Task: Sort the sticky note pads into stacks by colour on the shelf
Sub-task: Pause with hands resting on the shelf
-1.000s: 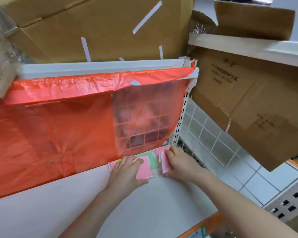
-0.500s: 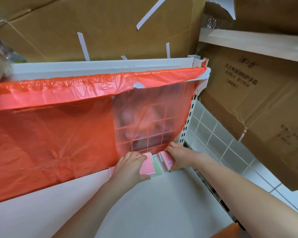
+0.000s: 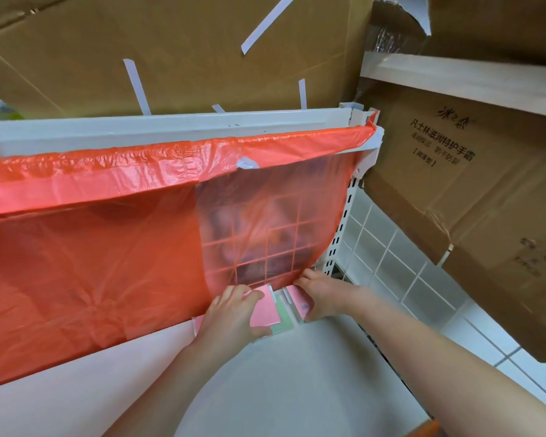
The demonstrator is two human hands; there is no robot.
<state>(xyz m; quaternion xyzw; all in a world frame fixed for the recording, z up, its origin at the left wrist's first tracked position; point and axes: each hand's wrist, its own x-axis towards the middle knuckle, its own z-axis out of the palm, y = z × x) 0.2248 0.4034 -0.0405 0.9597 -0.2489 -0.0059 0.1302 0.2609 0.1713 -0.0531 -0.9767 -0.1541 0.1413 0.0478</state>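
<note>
At the back right of the white shelf (image 3: 297, 389), under the hem of a red plastic sheet, lie the sticky note pads. My left hand (image 3: 230, 313) grips a pink pad (image 3: 264, 310) by its left side, thumb at its near edge. A pale green pad (image 3: 282, 320) shows just right of it, partly under the pink one. My right hand (image 3: 323, 294) holds a second pink pad (image 3: 300, 302) that stands tilted against the shelf's right end. Another pink edge (image 3: 197, 321) peeks out left of my left wrist.
A red plastic sheet (image 3: 92, 247) hangs from the shelf above and covers a wire grid back. Cardboard boxes (image 3: 171, 48) sit on top, and more boxes (image 3: 470, 200) crowd the right. A perforated white upright (image 3: 341, 228) stands at the shelf's right end.
The camera has shifted left and closer. My hands have drawn together, and the pink pad in my left hand now overlaps the green pad. The right hand's pad stands more upright.
</note>
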